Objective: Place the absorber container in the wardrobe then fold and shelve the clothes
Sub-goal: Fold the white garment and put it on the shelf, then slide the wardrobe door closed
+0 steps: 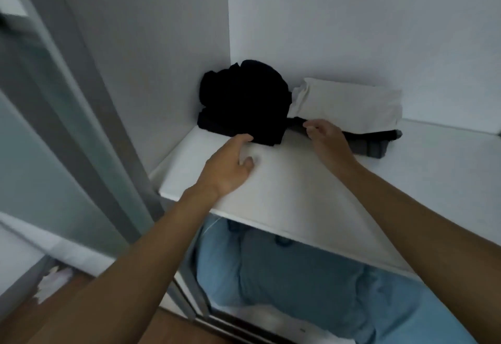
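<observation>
from the head view, my left hand [230,166] hangs over the white shelf [298,194] of the wardrobe, fingers loose and holding nothing, one fingertip right at the edge of the black pile [244,99] in the back left corner. my right hand [326,140] is relaxed too, gripping nothing, over the grey garment [379,143] that has a cream fold [347,102] on top. blue bedding [298,284] fills the compartment below.

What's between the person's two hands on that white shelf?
In the head view, mostly bare shelf; only the front corner of the black clothes pile pokes in between the left hand and the right hand.
</observation>
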Available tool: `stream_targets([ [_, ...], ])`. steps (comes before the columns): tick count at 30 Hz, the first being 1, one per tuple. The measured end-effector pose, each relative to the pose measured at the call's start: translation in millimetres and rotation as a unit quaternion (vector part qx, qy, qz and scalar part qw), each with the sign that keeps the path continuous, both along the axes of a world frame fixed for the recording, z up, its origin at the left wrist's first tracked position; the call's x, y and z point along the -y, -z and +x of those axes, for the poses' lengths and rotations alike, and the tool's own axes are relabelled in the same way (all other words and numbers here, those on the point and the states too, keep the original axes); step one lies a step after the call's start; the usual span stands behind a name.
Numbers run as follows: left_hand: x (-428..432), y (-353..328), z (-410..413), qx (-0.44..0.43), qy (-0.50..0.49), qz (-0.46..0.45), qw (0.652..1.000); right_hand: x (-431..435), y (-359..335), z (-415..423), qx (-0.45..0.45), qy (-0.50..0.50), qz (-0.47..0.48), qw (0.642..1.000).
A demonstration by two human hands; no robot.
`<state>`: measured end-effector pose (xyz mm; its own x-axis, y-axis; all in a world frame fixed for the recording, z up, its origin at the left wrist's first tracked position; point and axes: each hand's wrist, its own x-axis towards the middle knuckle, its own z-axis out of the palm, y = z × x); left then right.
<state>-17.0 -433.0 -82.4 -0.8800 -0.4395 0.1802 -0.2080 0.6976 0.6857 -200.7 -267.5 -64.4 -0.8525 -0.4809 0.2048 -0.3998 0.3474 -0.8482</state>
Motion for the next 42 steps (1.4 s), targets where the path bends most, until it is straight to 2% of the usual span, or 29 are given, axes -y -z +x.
stream_targets([
  [5, -8, 16, 126, -0.099, -0.015, 0.084, 0.991, 42, -16, 110, 0.014, -0.080, -0.052, 0.995],
  [9, 21, 34, 196, -0.190, -0.151, 0.158, 0.957, 92, -35, 194, -0.011, -0.176, -0.075, 0.981],
  [11, 37, 45, 210, -0.193, -0.215, 0.166, 0.943, 115, -37, 228, -0.074, -0.218, -0.037, 0.972],
  [13, 48, 51, 208, -0.147, -0.213, 0.183, 0.948, 134, -36, 252, -0.124, -0.246, 0.010, 0.961],
  [14, 50, 52, 203, -0.128, -0.194, 0.189, 0.954, 142, -35, 259, -0.119, -0.250, 0.018, 0.961],
  [17, 48, 48, 189, -0.125, -0.175, 0.190, 0.958, 163, -30, 268, -0.059, -0.209, 0.013, 0.976],
  [19, 44, 48, 187, -0.134, -0.185, 0.201, 0.953, 171, -26, 266, -0.070, -0.175, 0.024, 0.982],
  [23, 47, 47, 192, -0.146, -0.194, 0.215, 0.946, 173, -24, 260, -0.075, -0.169, 0.026, 0.982],
  [28, 34, 36, 194, -0.125, -0.194, 0.244, 0.942, 156, -23, 259, -0.062, -0.142, 0.014, 0.988],
  [39, -71, 38, 157, -0.109, -0.056, 0.275, 0.954, 30, -18, 223, -0.070, -0.085, 0.034, 0.993],
  [42, -102, 43, 142, -0.076, 0.001, 0.268, 0.960, -19, -14, 211, -0.069, -0.059, 0.020, 0.996],
])
